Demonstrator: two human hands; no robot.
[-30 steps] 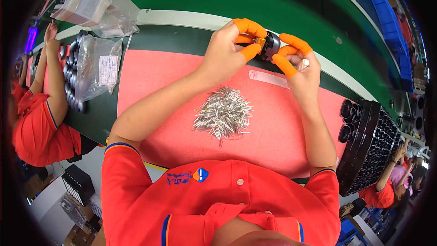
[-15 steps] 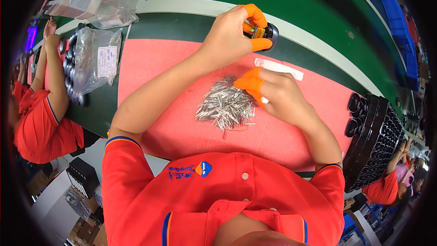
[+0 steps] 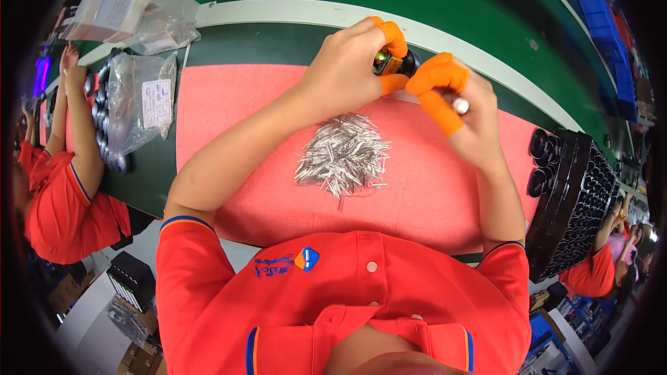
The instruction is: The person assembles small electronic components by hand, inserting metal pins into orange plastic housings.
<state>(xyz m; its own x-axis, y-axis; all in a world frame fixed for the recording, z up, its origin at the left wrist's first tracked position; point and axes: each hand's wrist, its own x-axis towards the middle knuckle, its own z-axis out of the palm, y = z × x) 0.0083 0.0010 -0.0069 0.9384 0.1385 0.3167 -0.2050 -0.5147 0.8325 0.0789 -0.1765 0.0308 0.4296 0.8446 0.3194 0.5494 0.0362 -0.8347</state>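
My left hand (image 3: 351,62), with orange finger cots on thumb and fingers, grips a small dark rounded device (image 3: 411,62). Its open side shows a yellow-labelled part and a small green light. Close against it on the right, my right hand (image 3: 465,107) is closed, also in orange finger cots. A white-ended rod (image 3: 460,105) pokes out from between its fingers; what its fingertips pinch is hidden. Below both hands, a loose pile of thin silvery metal pins (image 3: 344,156) lies on the pink mat (image 3: 257,167).
Black trays (image 3: 573,208) of rounded black parts stand at the right edge. At left are a clear plastic bag (image 3: 142,101), a row of dark rounded parts (image 3: 104,111) and a whitish bin (image 3: 114,0). A pale rail (image 3: 299,10) crosses behind. A co-worker (image 3: 62,194) sits at left.
My right hand has risen from the pile of pins to the device. My left hand keeps hold of the device, now turned slightly and partly hidden behind the right fingers.
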